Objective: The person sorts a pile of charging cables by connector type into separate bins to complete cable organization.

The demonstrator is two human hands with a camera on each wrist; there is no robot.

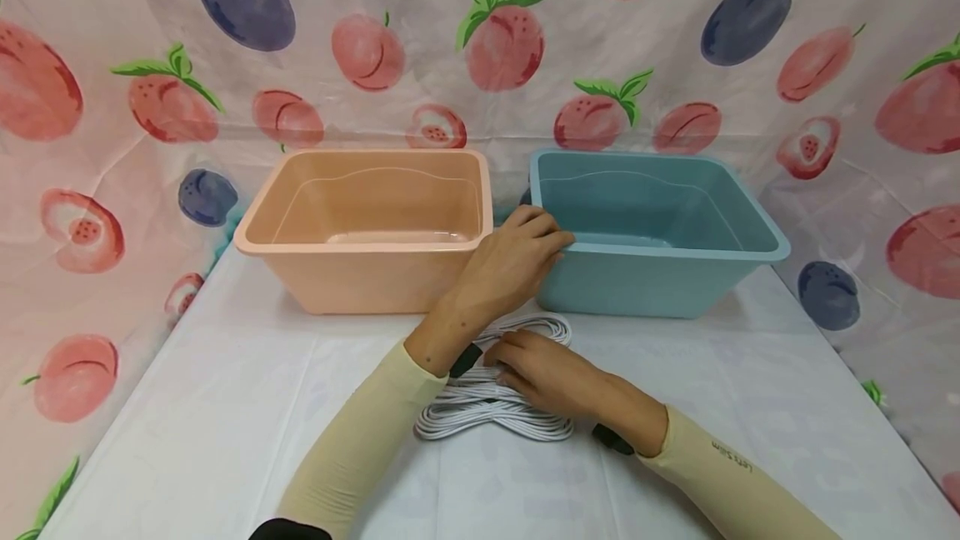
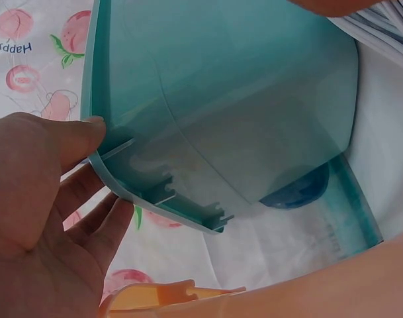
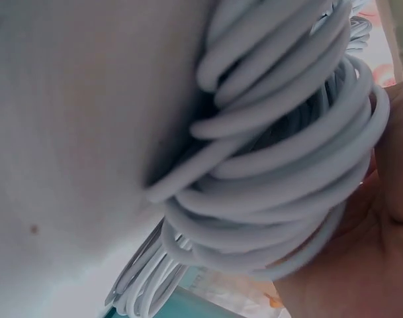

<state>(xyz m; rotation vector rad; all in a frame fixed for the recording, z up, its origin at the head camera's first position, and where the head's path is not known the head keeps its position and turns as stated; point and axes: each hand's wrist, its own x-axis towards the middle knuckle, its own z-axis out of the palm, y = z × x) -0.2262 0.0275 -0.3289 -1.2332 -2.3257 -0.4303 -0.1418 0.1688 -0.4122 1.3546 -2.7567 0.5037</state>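
1. Tablecloth (image 1: pixel 225 407), white, filling the lower half of the head view; fruit-print backdrop (image 1: pixel 112 107) behind, across the whole upper part.
2. Peach bin (image 1: pixel 367 227) at centre left and blue bin (image 1: pixel 652 232) at centre right, side by side, both upright with nothing seen inside.
3. White cable coil (image 1: pixel 491 407) lying flat on the tablecloth at lower centre, just in front of the gap between the bins, near the blue one.
4. Left hand (image 1: pixel 510 261) at centre of the frame, resting on the near left corner of the blue bin; fingers bent over the rim and, in the left wrist view, thumb (image 2: pixel 75 136) against the outer wall, so holding the rim.
5. Right hand (image 1: pixel 551 373) at lower centre, laid on top of the coil, fingers curled around the loops (image 3: pixel 287 152) as seen in the right wrist view.
6. Advice, as a judgement: best to gather all loops in one grip so none slips loose, to keep the bin steady by the rim, and to lift the coil straight up before moving it sideways.
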